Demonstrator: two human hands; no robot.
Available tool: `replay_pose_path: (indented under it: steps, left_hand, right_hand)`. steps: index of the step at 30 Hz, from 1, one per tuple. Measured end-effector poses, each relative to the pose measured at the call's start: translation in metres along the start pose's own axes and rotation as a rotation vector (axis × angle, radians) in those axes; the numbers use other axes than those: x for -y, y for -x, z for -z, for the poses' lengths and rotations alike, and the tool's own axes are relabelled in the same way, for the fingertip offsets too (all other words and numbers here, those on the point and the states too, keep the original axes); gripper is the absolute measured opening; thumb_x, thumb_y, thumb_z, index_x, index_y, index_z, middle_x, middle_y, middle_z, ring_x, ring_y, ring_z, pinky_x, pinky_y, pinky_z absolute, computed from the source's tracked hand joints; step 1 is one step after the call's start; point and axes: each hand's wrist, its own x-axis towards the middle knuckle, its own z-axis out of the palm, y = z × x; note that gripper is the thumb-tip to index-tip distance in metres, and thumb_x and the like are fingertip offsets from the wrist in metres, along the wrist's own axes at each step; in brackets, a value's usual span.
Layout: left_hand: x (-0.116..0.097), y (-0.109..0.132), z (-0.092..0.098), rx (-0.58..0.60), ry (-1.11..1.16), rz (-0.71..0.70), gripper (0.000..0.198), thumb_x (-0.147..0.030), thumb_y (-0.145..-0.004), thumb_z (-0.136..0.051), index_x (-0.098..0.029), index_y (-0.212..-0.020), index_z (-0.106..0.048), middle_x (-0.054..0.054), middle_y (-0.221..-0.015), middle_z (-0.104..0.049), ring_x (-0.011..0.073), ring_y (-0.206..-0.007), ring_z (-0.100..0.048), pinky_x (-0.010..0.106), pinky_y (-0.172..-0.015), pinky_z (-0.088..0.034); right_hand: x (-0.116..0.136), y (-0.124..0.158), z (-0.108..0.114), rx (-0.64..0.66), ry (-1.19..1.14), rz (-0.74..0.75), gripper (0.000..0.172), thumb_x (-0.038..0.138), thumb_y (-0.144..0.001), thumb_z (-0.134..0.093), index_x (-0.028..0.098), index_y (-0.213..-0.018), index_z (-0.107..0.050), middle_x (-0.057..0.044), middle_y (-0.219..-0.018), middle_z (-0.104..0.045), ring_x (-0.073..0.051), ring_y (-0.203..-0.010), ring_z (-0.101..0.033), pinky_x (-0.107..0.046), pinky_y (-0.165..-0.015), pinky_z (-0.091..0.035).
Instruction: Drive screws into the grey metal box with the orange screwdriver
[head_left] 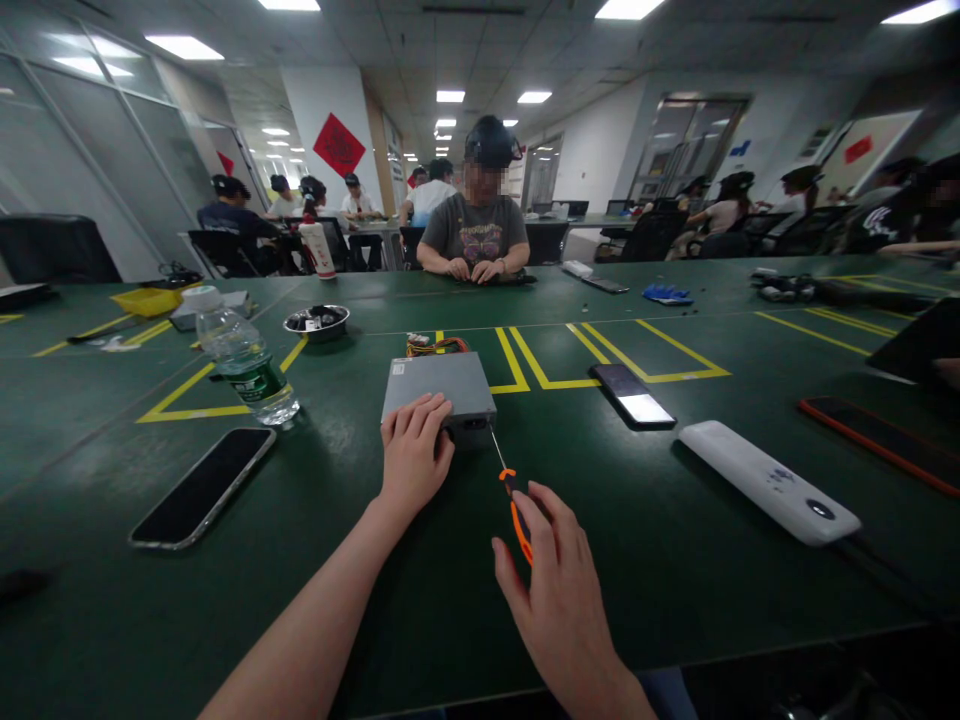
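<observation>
A grey metal computer power supply unit (442, 380) lies on the green table, a bundle of coloured wires (439, 345) coming out behind it. My left hand (414, 440) grips its near left edge, fingers over the top and thumb at the front face. In my right hand (551, 570) is a screwdriver (517, 515) with an orange and black handle, held loosely between thumb and fingers. Its thin shaft slants up to the right end of the unit's front face, beside the socket. Whether the tip sits in a screw is too small to tell.
A water bottle (247, 360) and a phone (202, 490) are on the left, with a metal bowl (316, 320) behind. On the right lie a lit phone (634, 397), a white power bank (769, 480) and an orange-edged phone (885, 440). A person (476, 220) sits opposite.
</observation>
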Motion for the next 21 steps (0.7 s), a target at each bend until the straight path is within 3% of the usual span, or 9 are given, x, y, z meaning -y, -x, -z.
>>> replay_pose_path:
  steps: [4,9,21]
  left_hand:
    - [0.000,0.000,0.000,0.001,0.011,0.006,0.034,-0.017,-0.079,-0.046,-0.025,-0.112,-0.050,0.003,-0.121,-0.054,0.0217,-0.117,-0.043,0.042,-0.097,-0.026]
    - [-0.001,0.000,0.001,0.004,0.014,0.005,0.034,-0.016,-0.079,-0.046,-0.025,-0.112,-0.050,0.003,-0.121,-0.055,0.0217,-0.116,-0.044,0.042,-0.097,-0.026]
    - [0.001,0.000,0.000,0.018,0.006,0.007,0.034,-0.017,-0.079,-0.046,-0.024,-0.112,-0.049,0.002,-0.122,-0.054,0.0203,-0.117,-0.042,0.041,-0.098,-0.025]
  right_hand:
    - [0.000,0.000,-0.004,-0.061,-0.010,0.038,0.025,0.014,-0.084,-0.042,0.012,-0.108,-0.050,-0.013,-0.102,-0.063,-0.020,-0.094,-0.059,-0.040,-0.082,-0.047]
    - [-0.005,-0.002,-0.002,-0.060,-0.077,-0.075,0.020,0.022,-0.086,-0.044,0.013,-0.103,-0.049,-0.006,-0.081,-0.068,-0.015,-0.071,-0.064,-0.041,-0.084,-0.044]
    - [-0.009,0.000,0.004,-0.100,-0.148,-0.053,0.021,0.023,-0.085,-0.045,0.014,-0.103,-0.050,-0.007,-0.083,-0.066,-0.017,-0.076,-0.062,-0.035,-0.073,-0.048]
